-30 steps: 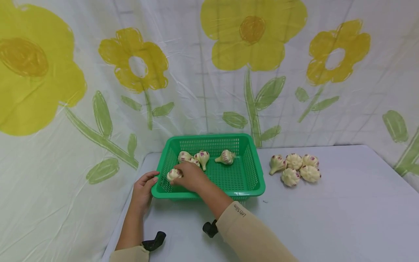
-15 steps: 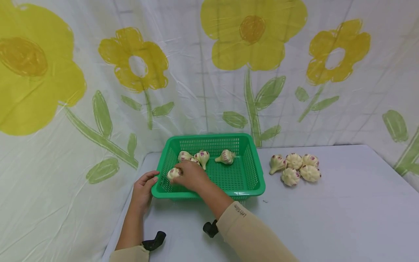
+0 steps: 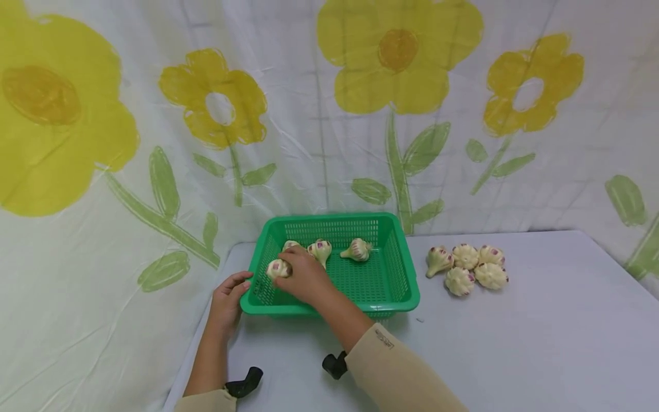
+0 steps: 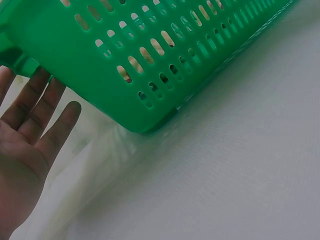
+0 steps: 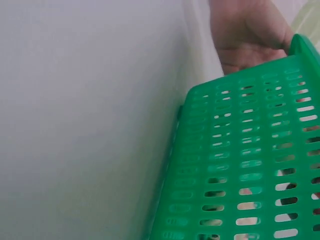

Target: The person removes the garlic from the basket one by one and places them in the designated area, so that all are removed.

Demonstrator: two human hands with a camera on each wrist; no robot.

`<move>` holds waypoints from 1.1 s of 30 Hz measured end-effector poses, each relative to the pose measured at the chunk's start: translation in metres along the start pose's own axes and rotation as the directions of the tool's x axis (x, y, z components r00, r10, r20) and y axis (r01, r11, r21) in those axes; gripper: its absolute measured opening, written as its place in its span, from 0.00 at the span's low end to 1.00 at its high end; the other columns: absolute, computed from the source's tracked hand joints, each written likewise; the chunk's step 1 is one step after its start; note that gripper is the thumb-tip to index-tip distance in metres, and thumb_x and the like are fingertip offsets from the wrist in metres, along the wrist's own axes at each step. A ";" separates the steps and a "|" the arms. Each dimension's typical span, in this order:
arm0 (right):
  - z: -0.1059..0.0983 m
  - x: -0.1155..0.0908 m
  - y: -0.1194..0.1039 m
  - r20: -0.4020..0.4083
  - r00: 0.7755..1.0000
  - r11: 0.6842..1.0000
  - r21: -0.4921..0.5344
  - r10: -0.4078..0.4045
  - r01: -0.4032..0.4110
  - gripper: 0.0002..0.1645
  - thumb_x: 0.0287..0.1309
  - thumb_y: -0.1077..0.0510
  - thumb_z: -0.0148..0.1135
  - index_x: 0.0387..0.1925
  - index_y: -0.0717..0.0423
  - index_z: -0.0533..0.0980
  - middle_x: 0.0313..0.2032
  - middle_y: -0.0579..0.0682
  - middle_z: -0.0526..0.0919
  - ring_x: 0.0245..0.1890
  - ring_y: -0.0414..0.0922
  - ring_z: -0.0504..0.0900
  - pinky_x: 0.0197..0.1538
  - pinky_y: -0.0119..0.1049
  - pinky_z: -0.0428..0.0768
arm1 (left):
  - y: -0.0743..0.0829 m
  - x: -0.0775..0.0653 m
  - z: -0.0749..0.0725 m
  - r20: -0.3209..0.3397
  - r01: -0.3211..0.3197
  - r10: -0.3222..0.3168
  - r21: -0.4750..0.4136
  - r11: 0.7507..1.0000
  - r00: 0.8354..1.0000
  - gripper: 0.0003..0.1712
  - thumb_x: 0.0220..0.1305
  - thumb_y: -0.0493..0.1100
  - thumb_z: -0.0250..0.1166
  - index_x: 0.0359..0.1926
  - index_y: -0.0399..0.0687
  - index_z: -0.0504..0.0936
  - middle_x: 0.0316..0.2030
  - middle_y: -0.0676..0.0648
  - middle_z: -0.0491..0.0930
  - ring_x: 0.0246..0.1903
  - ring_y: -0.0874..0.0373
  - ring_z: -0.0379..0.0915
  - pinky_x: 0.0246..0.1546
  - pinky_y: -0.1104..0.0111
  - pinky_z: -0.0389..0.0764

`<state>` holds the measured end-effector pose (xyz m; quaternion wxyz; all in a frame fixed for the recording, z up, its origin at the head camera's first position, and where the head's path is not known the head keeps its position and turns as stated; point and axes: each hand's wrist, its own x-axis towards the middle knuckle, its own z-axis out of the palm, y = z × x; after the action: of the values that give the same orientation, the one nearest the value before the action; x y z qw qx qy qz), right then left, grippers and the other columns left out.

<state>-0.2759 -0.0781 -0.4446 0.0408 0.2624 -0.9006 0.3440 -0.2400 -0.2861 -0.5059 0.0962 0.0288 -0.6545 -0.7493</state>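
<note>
A green slotted plastic basket [image 3: 334,310] stands on the table. Over its left part, my right hand [image 3: 308,278] pinches a whitish garlic bulb [image 3: 278,269] with purple streaks between thumb and fingers. My left hand [image 3: 225,303] touches the left rim of the basket; the left wrist view shows its fingers [image 4: 37,107] stretched out against the rim's underside. Behind the right hand lie a garlic bulb [image 3: 320,249] with its stem forward and a partly hidden garlic bulb [image 3: 290,245]. Farther right in the basket, another garlic bulb [image 3: 357,250] lies on its side.
Several garlic bulbs [image 3: 465,256] sit in a cluster on the white-covered table [image 3: 515,343], right of the basket. A white curtain [image 3: 293,166] with printed yellow flowers hangs behind and to the left. Black wrist cameras [image 3: 334,365] sit at both cuffs.
The right hand has lifted slightly with the garlic bulb, and it now covers more of the bulbs behind. The left hand stays at the rim. The head view has shifted a little.
</note>
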 end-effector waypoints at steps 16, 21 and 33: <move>-0.032 -0.034 0.025 -0.220 0.972 0.992 0.078 -0.079 0.099 0.32 0.58 0.47 0.69 0.61 0.55 0.75 0.60 0.54 0.78 0.54 0.49 0.80 0.49 0.42 0.81 | -0.003 -0.002 -0.001 0.043 -0.026 0.029 -0.057 0.998 0.999 0.13 0.69 0.34 0.58 0.39 0.57 0.85 0.37 0.58 0.83 0.30 0.68 0.78 0.29 0.76 0.80; -0.051 -0.047 0.044 -0.334 0.939 0.995 0.022 -0.083 0.096 0.34 0.54 0.47 0.71 0.61 0.55 0.76 0.59 0.54 0.80 0.59 0.52 0.78 0.58 0.51 0.78 | -0.002 0.000 0.000 0.040 -0.038 0.041 -0.056 0.998 0.998 0.12 0.69 0.34 0.58 0.40 0.56 0.85 0.36 0.58 0.83 0.29 0.68 0.78 0.29 0.76 0.80; -0.090 -0.082 0.081 -0.405 0.914 1.000 -0.018 -0.014 0.008 0.34 0.54 0.48 0.71 0.62 0.54 0.75 0.58 0.54 0.80 0.63 0.54 0.71 0.55 0.53 0.79 | -0.003 0.000 0.000 0.034 -0.036 0.038 -0.055 0.998 0.999 0.14 0.69 0.34 0.59 0.39 0.58 0.85 0.36 0.58 0.83 0.29 0.68 0.78 0.28 0.75 0.80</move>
<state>-0.2556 0.0666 -0.4453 0.2303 0.1902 -0.8739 0.3836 -0.2404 -0.2859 -0.5093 0.0992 0.0009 -0.6361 -0.7652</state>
